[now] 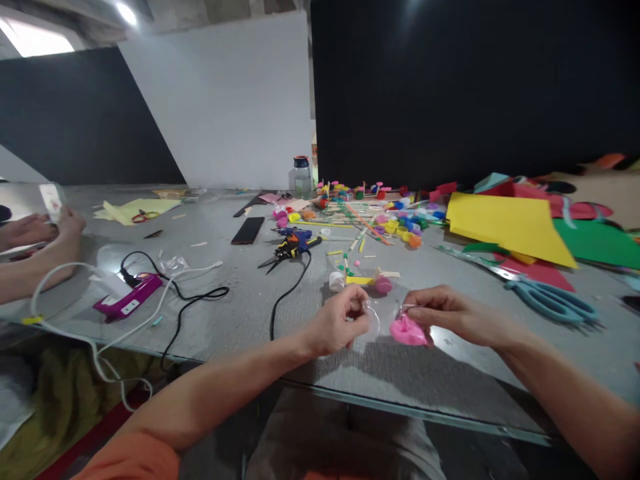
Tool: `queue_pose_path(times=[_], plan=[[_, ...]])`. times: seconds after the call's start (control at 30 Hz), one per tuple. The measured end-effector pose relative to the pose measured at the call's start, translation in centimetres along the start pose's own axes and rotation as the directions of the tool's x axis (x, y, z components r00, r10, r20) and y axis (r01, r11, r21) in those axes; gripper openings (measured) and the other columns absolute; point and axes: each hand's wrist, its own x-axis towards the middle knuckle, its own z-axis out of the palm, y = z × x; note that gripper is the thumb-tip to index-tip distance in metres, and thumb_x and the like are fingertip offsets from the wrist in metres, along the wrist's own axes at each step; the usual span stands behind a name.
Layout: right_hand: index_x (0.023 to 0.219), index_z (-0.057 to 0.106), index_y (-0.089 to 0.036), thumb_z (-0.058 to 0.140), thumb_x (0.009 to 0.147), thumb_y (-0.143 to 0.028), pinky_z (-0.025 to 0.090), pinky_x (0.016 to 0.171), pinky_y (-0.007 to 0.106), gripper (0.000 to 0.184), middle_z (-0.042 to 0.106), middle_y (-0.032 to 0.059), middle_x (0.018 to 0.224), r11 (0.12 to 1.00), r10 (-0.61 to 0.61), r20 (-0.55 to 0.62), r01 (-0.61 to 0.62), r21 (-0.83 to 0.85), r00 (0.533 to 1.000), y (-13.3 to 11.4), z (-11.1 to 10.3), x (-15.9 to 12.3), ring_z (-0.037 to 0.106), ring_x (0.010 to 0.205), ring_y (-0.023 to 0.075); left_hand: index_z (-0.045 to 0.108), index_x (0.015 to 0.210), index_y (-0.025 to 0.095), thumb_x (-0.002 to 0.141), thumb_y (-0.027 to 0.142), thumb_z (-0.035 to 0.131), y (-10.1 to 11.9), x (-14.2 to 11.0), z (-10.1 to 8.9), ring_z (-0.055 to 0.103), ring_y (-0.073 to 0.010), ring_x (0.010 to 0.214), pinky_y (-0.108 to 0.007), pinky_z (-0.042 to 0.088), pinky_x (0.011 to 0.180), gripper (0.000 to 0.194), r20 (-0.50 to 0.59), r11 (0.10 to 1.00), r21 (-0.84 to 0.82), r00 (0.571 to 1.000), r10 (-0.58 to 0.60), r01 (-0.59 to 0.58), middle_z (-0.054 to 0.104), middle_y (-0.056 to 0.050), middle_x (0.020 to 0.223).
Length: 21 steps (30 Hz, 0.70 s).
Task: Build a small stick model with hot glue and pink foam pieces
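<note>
Over the front of the table, my left hand pinches a piece of clear plastic film between thumb and fingers. A short gap to the right, my right hand is closed on a bright pink lump, which looks like soft modelling clay with clear plastic about it. Whether the two pieces of plastic are joined, I cannot tell. Just beyond my hands lies a small assembly of bottle caps and sticks, with a white cap, a pink cap and a yellow strip.
Blue-handled scissors lie on the right beside yellow paper. Pliers, a hot glue gun and a phone lie beyond my left hand. A purple power strip and cables occupy the left. Another person's hands are far left.
</note>
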Motion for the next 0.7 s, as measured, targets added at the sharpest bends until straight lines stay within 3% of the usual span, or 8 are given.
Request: queue_pose_path(times=[0.1,0.2,0.27,0.37,0.47,0.57,0.7], plan=[[0.076,0.064,-0.018,0.061,0.094,-0.054,0.046,0.057,0.026,0.04,0.059,-0.0005,0.063,0.999,0.003,-0.034,-0.005,-0.045,0.999,0.2,0.1,0.1,0.06,0.057,0.0129,0.042,0.089,0.021,0.087,0.026,0.063,-0.1,-0.3,-0.1,0.046,-0.0058,0.053,-0.018,0.039,0.048,0.022,-0.06,0.989,0.109,0.992,0.111,-0.104,0.051,0.006,0.073],[0.078,0.067,-0.019,0.061,0.093,-0.056,0.046,0.056,0.027,0.04,0.061,-0.0002,0.063,0.998,0.001,-0.075,-0.006,-0.057,0.997,0.6,0.2,0.2,0.059,0.056,0.0134,0.051,0.085,0.019,0.087,0.029,0.067,0.1,-0.5,-0.1,0.053,-0.0094,0.067,-0.021,0.042,0.059,0.019,-0.042,0.937,0.27,0.969,0.244,-0.224,0.055,0.002,0.076],[0.081,0.068,-0.019,0.061,0.093,-0.056,0.046,0.056,0.027,0.04,0.062,0.0001,0.064,0.999,-0.008,-0.117,0.002,-0.049,0.993,0.9,0.2,0.3,0.059,0.056,0.0131,0.055,0.087,0.018,0.087,0.026,0.066,0.2,-0.4,-0.1,0.055,-0.0108,0.072,-0.021,0.044,0.06,0.014,-0.062,0.924,0.295,0.96,0.272,-0.243,0.057,0.0,0.081],[0.088,0.069,-0.019,0.064,0.092,-0.055,0.045,0.056,0.026,0.037,0.063,0.0007,0.069,1.0,-0.026,-0.179,0.023,-0.019,0.983,1.2,0.5,0.4,0.057,0.058,0.0126,0.05,0.095,0.02,0.082,0.026,0.069,0.1,0.0,0.0,0.059,-0.0133,0.078,-0.021,0.05,0.056,0.024,-0.134,0.985,0.093,0.978,0.16,-0.148,0.061,-0.004,0.096],[0.088,0.067,-0.019,0.067,0.09,-0.054,0.044,0.055,0.025,0.035,0.062,0.0006,0.071,0.999,-0.043,-0.201,0.042,-0.008,0.979,1.0,0.8,0.5,0.055,0.059,0.0122,0.048,0.105,0.019,0.075,0.031,0.076,-0.2,0.5,-0.2,0.064,-0.0159,0.075,-0.025,0.056,0.052,0.043,0.044,0.986,-0.157,0.998,-0.043,0.05,0.065,-0.006,0.095],[0.082,0.066,-0.019,0.067,0.091,-0.052,0.041,0.055,0.025,0.034,0.058,-0.0008,0.067,0.997,-0.079,-0.18,0.074,-0.033,0.98,0.8,1.2,0.6,0.051,0.058,0.0112,0.058,0.099,0.015,0.074,0.034,0.078,-0.7,0.8,-0.3,0.062,-0.0124,0.062,-0.025,0.057,0.051,0.037,0.219,0.976,-0.162,0.969,-0.111,0.148,0.064,-0.001,0.076],[0.087,0.068,-0.02,0.07,0.089,-0.05,0.042,0.055,0.024,0.031,0.06,-0.0004,0.072,0.995,-0.094,-0.175,0.096,0.001,0.98,0.6,1.4,0.6,0.052,0.06,0.0112,0.055,0.085,0.016,0.082,0.04,0.07,-1.0,0.7,-0.4,0.055,-0.0076,0.045,-0.019,0.05,0.043,0.028,0.213,0.986,-0.119,0.973,-0.09,0.117,0.054,0.006,0.059]])
